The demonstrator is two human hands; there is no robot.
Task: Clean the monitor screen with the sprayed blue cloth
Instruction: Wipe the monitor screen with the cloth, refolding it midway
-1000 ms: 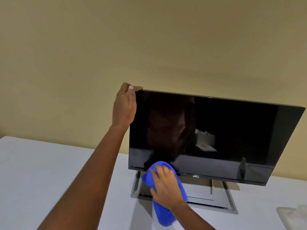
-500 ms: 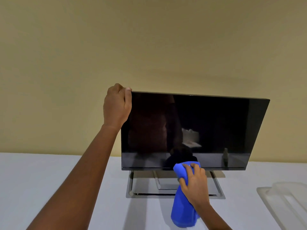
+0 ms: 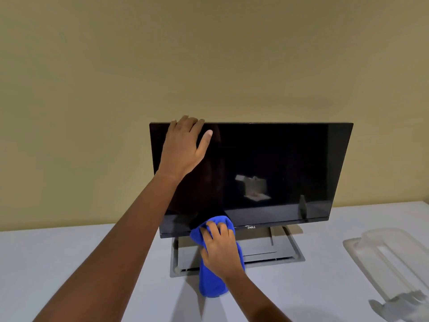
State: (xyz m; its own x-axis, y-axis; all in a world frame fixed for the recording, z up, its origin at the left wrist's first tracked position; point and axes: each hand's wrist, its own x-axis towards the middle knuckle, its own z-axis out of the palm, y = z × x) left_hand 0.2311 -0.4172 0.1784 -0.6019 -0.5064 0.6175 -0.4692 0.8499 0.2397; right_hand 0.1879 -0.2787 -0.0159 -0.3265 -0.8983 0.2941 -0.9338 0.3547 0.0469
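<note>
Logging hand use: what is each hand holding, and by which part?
The left hand holds the monitor by its top edge, near the left corner. The right hand holds the blue cloth by its bunched upper end.

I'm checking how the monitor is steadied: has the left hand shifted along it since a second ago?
Yes. The left hand has slid right along the top edge of the monitor, away from its top-left corner.
</note>
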